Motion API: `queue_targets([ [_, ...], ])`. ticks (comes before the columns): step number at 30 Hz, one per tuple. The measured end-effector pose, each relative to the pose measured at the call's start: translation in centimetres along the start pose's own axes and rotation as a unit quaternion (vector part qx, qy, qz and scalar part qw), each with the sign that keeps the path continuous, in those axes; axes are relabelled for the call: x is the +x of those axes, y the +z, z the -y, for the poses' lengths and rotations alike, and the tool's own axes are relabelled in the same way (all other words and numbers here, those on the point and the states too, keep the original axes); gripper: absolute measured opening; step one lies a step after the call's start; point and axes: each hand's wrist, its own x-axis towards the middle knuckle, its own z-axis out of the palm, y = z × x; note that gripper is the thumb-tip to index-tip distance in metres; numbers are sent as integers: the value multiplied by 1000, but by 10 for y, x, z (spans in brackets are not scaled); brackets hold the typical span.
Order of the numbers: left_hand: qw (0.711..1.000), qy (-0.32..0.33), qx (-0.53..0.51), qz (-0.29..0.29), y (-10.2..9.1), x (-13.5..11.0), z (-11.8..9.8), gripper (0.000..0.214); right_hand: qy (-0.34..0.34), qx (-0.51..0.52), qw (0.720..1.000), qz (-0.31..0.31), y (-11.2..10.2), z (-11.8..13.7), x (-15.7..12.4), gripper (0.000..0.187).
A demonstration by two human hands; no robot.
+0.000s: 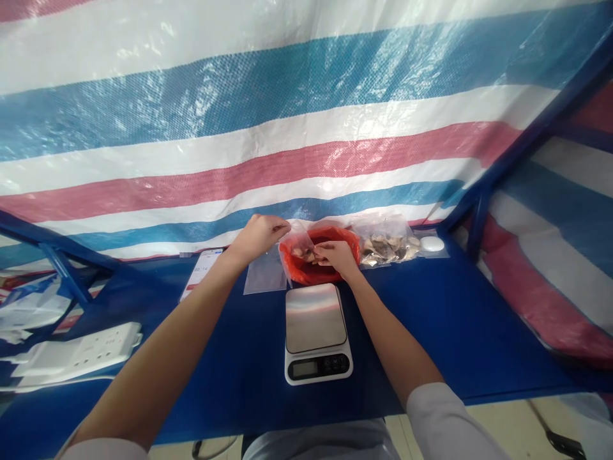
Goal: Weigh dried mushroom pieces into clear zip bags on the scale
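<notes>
My left hand [261, 235] pinches the upper corner of a transparent plastic bag [297, 246], which holds a few brown dried pieces. My right hand [339, 255] grips the bag's mouth from the other side, its fingers close to those pieces. Under the bag sits a red bowl [335, 239], partly hidden by the bag and my right hand. A second transparent bag [383, 246] full of dried mushroom slices lies just right of the bowl. Nearer me, a digital kitchen scale [316, 335] stands between my forearms, with nothing on its steel plate.
A flat transparent bag [263, 273] lies left of the bowl, and a smartphone [202, 271] lies further left. A white round object [432, 244] sits at the back right. A white power strip [81, 348] lies at the left, on the blue table [454, 319], backed by striped tarpaulin.
</notes>
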Motion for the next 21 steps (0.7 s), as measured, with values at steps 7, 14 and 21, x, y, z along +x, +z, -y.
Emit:
queue_targets([
  [7,1000,-5,8,-20,0,0,-5,30,-3,-4,1000,-13,-1,5,-4,6],
  [14,999,3,18,-31,-1,-2,-6,34,-41,-75,996,-22,0,7,-7,7],
  [21,1000,-4,7,-21,-2,0,-5,34,-23,-10,1000,-11,-5,9,-6,8],
])
